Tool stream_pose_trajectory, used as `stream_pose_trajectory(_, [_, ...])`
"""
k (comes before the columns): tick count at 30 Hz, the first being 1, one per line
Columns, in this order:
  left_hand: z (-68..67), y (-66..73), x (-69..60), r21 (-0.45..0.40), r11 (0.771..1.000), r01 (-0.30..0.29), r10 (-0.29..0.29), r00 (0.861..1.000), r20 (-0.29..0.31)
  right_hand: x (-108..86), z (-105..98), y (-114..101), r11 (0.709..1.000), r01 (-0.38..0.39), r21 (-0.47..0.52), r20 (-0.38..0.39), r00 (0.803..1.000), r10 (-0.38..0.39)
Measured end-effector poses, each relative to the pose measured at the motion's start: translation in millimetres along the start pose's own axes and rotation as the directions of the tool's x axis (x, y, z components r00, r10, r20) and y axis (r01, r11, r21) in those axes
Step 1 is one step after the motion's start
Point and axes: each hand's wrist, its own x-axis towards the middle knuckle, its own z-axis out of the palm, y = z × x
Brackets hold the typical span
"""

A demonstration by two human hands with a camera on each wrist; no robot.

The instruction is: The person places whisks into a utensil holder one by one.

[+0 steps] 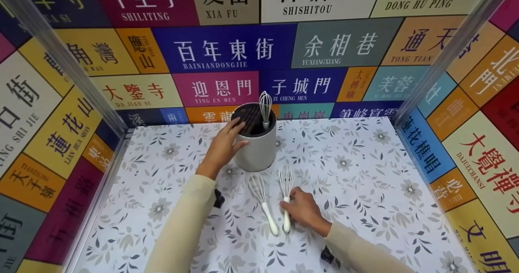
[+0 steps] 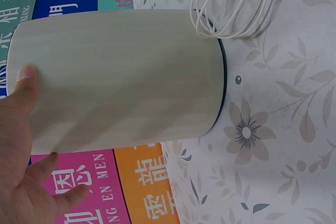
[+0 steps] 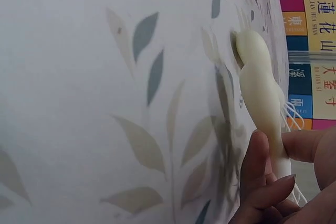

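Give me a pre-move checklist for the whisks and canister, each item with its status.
1. Right hand pinching the held whisk by its handle: ok.
2. Left hand on the canister: ok, thumb against its side.
3. Canister standing upright: ok.
4. Loose whisk lying apart from the held one: ok.
5. Free depth beside the inserted whisk: cannot tell, bottom hidden.

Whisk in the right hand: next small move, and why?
Probably lift the held whisk toward the gray canister: the right hand pinches it on the table, the left hand touches the canister, and another whisk stands inside, wires up.
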Motion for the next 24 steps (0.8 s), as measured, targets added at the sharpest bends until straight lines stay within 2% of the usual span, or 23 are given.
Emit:
stream_pose_trajectory(8, [0.4,-1.0,0.0,0.002,1.0,-0.009,0.009,1.0,-0.004,9.9,-10.6,-10.3,0.999,0.006,-0.046,-0.042,0.999,-0.008])
stream_pose_trajectory(15, [-0.5,0.1,-0.4,0.007,0.999,-0.034,0.034,0.999,-0.019,18.3,-24.5,-25.0,1.0,-0.004,-0.001,-0.029,1.0,0.004])
stream_pose_trajectory(24, [-0.8,-0.3,-1.3,0.001,1.0,-0.031,0.031,0.999,-0.018,29.0,-44.0,-41.9,0.997,0.058,0.052,-0.019,0.998,-0.057])
